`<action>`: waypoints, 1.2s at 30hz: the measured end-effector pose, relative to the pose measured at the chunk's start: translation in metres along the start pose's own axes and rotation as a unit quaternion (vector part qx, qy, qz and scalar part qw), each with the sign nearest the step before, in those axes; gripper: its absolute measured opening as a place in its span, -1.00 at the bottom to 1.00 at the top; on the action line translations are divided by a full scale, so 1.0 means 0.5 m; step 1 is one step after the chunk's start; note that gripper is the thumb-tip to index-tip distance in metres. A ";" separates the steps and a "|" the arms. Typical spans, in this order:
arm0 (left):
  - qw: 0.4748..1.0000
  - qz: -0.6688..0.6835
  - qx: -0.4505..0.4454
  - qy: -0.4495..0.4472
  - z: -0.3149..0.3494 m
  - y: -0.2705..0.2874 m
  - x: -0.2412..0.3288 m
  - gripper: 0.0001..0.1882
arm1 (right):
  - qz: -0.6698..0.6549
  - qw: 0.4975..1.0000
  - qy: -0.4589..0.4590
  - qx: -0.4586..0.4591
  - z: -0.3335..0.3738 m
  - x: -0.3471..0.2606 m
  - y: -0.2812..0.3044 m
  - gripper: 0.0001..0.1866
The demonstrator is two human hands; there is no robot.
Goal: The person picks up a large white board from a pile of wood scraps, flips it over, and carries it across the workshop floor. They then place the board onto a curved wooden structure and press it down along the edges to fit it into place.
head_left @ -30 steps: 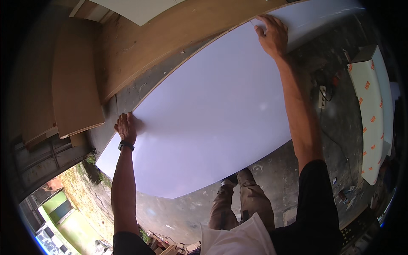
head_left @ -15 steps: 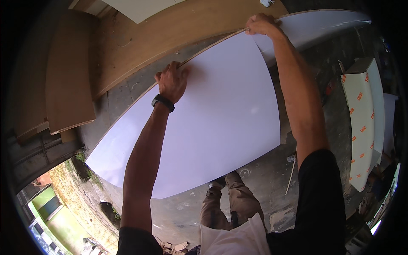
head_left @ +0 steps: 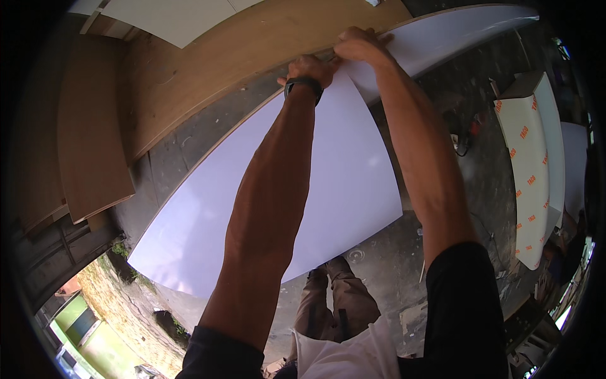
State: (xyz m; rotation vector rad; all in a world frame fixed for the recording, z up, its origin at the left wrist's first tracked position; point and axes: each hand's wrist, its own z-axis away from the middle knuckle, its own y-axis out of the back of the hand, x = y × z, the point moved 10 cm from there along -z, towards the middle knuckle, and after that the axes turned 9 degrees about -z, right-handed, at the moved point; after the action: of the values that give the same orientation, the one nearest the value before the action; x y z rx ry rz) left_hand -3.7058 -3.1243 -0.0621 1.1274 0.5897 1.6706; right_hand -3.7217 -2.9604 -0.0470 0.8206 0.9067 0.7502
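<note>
A large white panel [head_left: 290, 189] stands or leans before my legs, with a thin brown edge along its top. My left hand [head_left: 310, 69], with a dark band on its wrist, is closed over that top edge near the panel's upper right corner. Right beside it, my right hand [head_left: 361, 47] is bent over the edge at the corner, where a second long white panel [head_left: 461, 28] begins and runs off to the right. The fingertips of both hands are partly hidden behind the edge.
Brown boards [head_left: 95, 126] stand at the left, and a long brown panel [head_left: 189, 88] lies beyond the white one. To the right is a pale panel with orange print [head_left: 527, 170]. The grey concrete floor [head_left: 391, 271] has stains and scraps.
My left hand has slid right along the top edge until it is beside my right hand. My right hand has shifted slightly left, and the view has moved a little.
</note>
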 end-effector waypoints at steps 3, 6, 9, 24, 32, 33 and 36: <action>1.000 0.002 0.018 0.005 -0.002 -0.007 0.006 -0.22 | -0.026 0.999 0.019 -0.027 -0.015 0.004 -0.010 -0.55; 1.000 -0.003 0.017 0.012 -0.008 0.003 0.002 -0.23 | -0.033 0.999 0.012 -0.015 0.009 -0.021 0.008 -0.56; 1.000 -0.006 -0.003 0.016 -0.005 -0.003 0.005 -0.24 | -0.029 0.997 -0.006 -0.067 0.015 -0.028 0.012 -0.54; 0.997 0.041 -0.007 0.058 0.024 0.002 0.007 -0.50 | 0.028 0.998 -0.006 -0.057 0.007 -0.023 -0.007 -0.52; 0.995 0.059 -0.014 0.075 0.023 0.015 -0.011 -0.52 | -0.031 0.988 0.039 -0.149 -0.042 -0.055 -0.031 -0.51; 0.995 0.058 -0.014 0.081 0.016 0.008 -0.010 -0.51 | -0.052 0.983 0.054 -0.166 -0.050 -0.054 -0.034 -0.51; 0.993 0.062 -0.063 0.079 0.004 -0.015 -0.018 -0.51 | -0.023 0.983 -0.002 -0.181 -0.002 -0.058 0.061 -0.45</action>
State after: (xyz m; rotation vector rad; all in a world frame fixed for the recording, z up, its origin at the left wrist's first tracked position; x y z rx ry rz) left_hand -3.6998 -3.1299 -0.0710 0.9631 0.5142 1.8909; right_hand -3.7409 -2.9697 -0.0107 0.4794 0.7540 0.8427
